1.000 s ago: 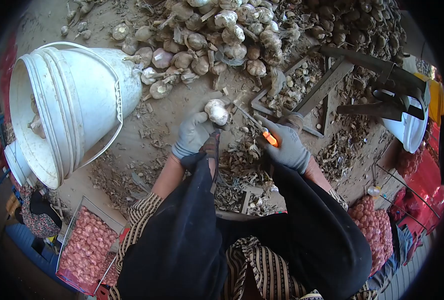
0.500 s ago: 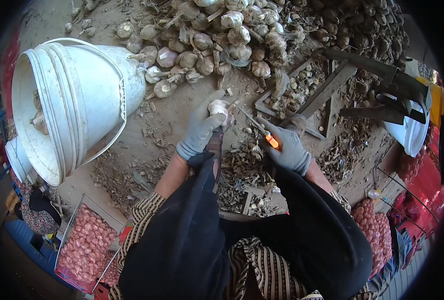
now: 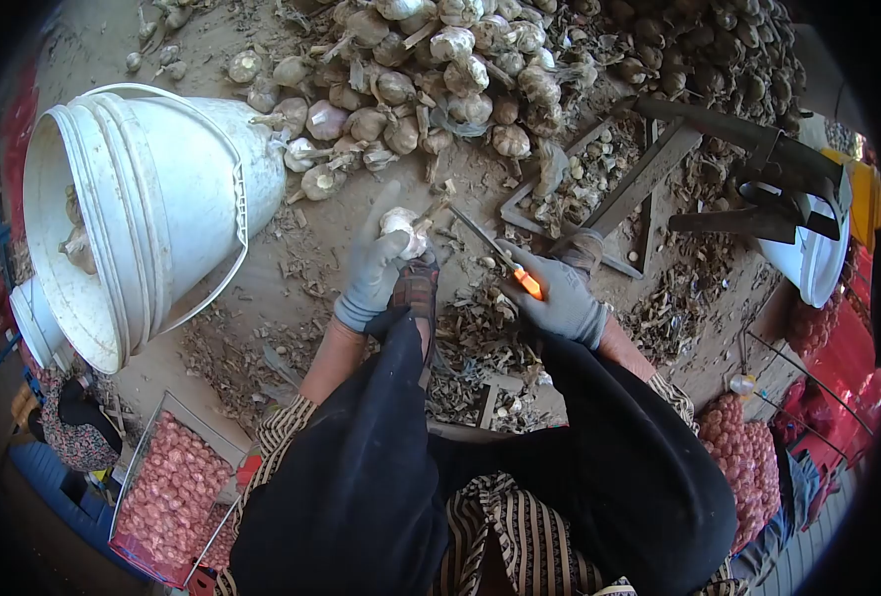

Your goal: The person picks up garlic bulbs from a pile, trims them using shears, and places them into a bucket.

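Observation:
My left hand (image 3: 366, 273), in a grey glove, is closed around a whitish garlic bulb (image 3: 399, 230). The bulb's dry stalk points up and to the right, toward my other hand. In my right hand (image 3: 563, 300), also gloved, is a knife (image 3: 528, 282) with an orange handle. Its thin blade slants up and left, the tip close to the stalk; whether they touch I cannot tell. Beyond both hands lies a heap of untrimmed garlic (image 3: 460, 74) with stalks and roots still on.
A large white bucket (image 3: 197, 189) lies on its side at the left, with garlic inside. A metal frame (image 3: 624, 194) stands on the ground at right. Dry scraps (image 3: 470, 338) litter the ground between my feet. Net sacks of garlic (image 3: 172, 487) and a person (image 3: 78, 422) are at lower left.
My left hand has moved slightly left and down with the bulb, its stalk now showing more clearly. My right hand has shifted a little left, and more of the blade shows.

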{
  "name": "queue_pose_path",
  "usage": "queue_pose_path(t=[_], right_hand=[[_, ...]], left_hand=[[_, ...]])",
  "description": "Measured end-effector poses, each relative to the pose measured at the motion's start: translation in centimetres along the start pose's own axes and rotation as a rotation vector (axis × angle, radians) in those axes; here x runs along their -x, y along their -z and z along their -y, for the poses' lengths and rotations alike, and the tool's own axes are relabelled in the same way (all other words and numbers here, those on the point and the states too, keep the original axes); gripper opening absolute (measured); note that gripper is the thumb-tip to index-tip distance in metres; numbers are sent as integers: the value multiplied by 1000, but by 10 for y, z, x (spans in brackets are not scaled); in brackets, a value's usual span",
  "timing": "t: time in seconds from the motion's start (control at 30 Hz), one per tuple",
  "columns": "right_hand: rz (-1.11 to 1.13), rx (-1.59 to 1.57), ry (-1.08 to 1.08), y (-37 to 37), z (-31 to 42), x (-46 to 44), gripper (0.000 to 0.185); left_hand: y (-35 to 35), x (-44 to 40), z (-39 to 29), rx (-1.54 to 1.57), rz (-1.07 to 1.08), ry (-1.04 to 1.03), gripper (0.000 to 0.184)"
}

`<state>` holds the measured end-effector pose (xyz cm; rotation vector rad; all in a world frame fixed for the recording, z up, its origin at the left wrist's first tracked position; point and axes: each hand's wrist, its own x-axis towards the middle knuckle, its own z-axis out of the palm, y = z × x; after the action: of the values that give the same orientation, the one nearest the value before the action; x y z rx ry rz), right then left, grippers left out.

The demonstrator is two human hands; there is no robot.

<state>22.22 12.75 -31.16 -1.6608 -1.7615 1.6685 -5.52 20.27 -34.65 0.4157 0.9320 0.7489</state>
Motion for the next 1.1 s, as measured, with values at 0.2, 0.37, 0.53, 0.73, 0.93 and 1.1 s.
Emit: queue_pose_path(t=[0.2,0.37,0.53,0.73,0.93,1.1], right_hand=[[76,12,-11,2,2,0,67],[56,35,23,2,4,-1,66],[57,68,14,5,6,0,64],[-230,-225,111,-16,-11,-5,46],[-144,-278,-13,-17,-18,-8,49],[-118,-173,26,-6,-3,-13,54]], left_hand=[[5,-4,-3,-236,-28,-107,77],[-4,-3,-6,-353,-96,-179,78],[-3,-6,-9,-592,-45,-180,90],[-1,1,-15,-479,-20,-178,86],[54,-7,-34,-85,-249,-161,23],[66,-69,-29,-1117,-450,-446,51]])
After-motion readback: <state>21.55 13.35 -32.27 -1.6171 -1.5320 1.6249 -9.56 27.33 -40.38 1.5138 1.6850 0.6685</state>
